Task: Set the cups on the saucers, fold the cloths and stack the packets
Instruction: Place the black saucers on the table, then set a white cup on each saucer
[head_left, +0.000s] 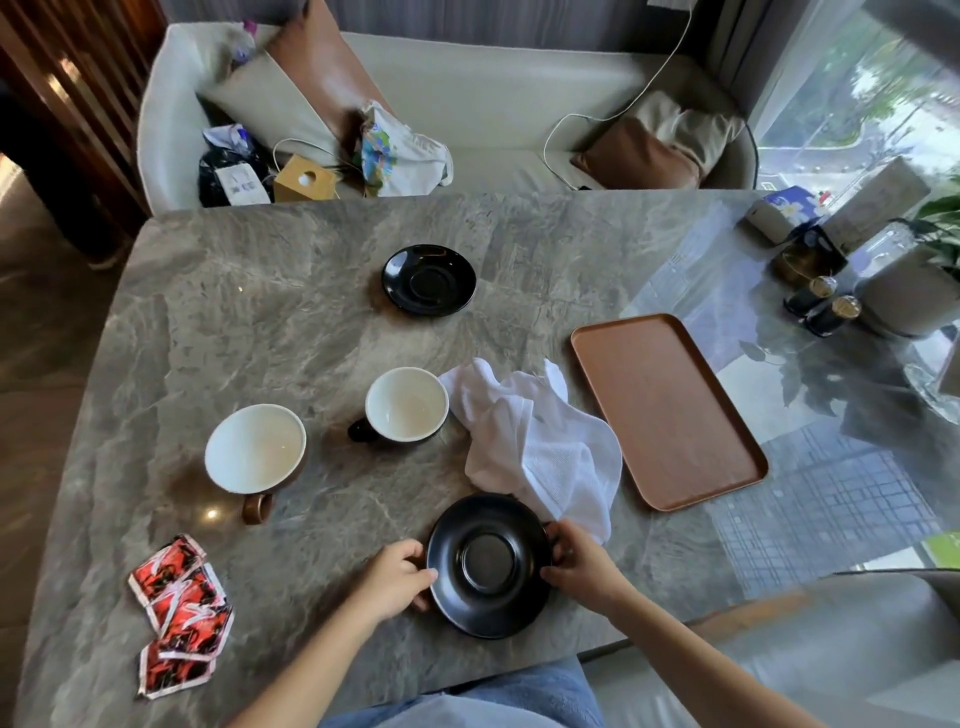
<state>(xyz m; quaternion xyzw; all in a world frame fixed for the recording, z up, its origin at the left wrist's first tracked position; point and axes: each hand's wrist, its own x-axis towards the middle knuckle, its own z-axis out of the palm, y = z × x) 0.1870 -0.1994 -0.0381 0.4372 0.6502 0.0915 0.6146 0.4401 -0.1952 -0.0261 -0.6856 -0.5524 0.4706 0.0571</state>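
Observation:
A black saucer (488, 564) lies near the table's front edge. My left hand (397, 574) grips its left rim and my right hand (576, 564) grips its right rim. A second black saucer (429, 280) sits at the far middle. A brown cup (254, 454) with a white inside stands to the left, its handle pointing toward me. A black cup (406, 405) with a white inside stands in the middle. Crumpled white cloth (535, 447) lies right of it, touching the near saucer's far edge. Several red packets (179, 613) lie scattered at the front left.
A brown tray (667, 410) lies to the right of the cloth. Bottles, a tissue box and a plant pot (826, 306) crowd the far right corner. Beyond the marble table (260, 312) is a sofa with cushions, bags and a cable.

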